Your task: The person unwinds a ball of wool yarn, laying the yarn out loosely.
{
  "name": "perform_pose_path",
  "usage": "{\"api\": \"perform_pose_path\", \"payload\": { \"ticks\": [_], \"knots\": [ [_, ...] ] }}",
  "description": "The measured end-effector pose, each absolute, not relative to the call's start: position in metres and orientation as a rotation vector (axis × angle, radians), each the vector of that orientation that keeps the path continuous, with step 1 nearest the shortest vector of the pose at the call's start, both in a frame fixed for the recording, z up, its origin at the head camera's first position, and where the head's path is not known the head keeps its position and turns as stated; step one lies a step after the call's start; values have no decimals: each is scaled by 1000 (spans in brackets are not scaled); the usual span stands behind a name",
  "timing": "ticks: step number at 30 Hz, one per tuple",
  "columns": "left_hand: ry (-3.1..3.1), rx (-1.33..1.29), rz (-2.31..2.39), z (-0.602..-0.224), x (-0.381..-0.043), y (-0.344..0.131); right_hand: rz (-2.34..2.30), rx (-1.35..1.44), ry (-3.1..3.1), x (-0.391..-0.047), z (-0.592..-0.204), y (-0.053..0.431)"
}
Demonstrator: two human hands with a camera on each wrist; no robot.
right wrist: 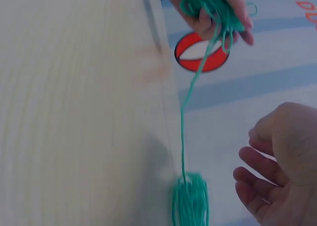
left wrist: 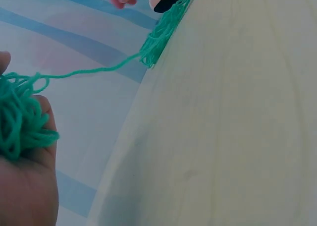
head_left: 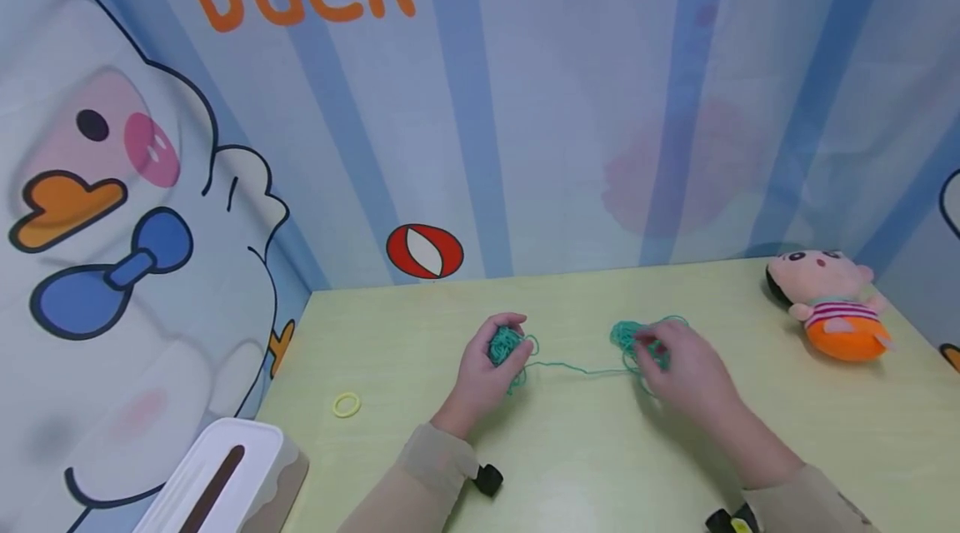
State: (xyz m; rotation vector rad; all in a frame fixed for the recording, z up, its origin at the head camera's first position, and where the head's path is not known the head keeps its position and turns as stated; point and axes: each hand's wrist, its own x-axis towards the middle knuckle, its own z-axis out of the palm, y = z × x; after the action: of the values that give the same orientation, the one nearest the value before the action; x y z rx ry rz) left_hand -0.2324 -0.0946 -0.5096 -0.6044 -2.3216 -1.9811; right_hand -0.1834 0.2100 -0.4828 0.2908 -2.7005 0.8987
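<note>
My left hand (head_left: 480, 375) holds a tangled bundle of green yarn (left wrist: 22, 119) just above the table, fingers and thumb curled around it. One green strand (head_left: 573, 367) runs from this bundle across to a second green yarn bundle (right wrist: 190, 201), which lies on the table in loose loops. Over that second bundle hovers my right hand (head_left: 693, 371), hiding part of it in the head view. The right wrist view shows its fingers (right wrist: 262, 166) loosely bent, apart from the yarn, with nothing between them.
On the pale wooden table (head_left: 570, 466), a yellow ring (head_left: 335, 405) lies left of my left hand. A white tissue box (head_left: 225, 458) stands at the near left corner. The doll (head_left: 832, 308) lies at the far right, by the duck-printed curtain (head_left: 555, 100).
</note>
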Motion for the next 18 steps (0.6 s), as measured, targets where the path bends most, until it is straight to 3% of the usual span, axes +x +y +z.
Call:
{"api": "perform_pose_path", "payload": {
  "ticks": [8, 18],
  "knots": [
    [-2343, -637, -1963, -507, -232, -98, 1013, 663, -2739, -185, -482, 126],
    [-2348, -537, -1910, -507, -234, -99, 1030, 517, -2677, -193, -490, 123]
  ]
}}
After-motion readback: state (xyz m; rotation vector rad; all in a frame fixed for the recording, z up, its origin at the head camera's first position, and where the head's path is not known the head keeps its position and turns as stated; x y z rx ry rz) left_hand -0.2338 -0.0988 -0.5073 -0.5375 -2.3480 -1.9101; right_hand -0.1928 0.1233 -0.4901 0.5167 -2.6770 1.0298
